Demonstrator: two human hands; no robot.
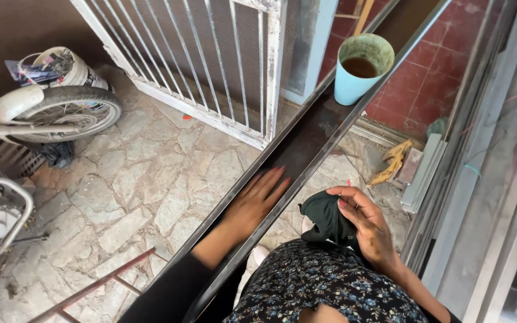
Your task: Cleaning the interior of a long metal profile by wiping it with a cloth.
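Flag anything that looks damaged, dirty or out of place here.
The blue bucket resting on the dark metal channel has a grimy, stained rim and brown liquid inside. The white gate shows chipped paint. Wood scraps lie loose on the floor.

— What sort of place is shown?
— A home courtyard used as a metal workshop: stone-paved floor [145, 179], white barred gate [210, 60], parked bicycle wheel [70, 110], long steel channel [306, 149], stacked aluminium profiles [480, 179], paint-stained blue cup [360, 69].
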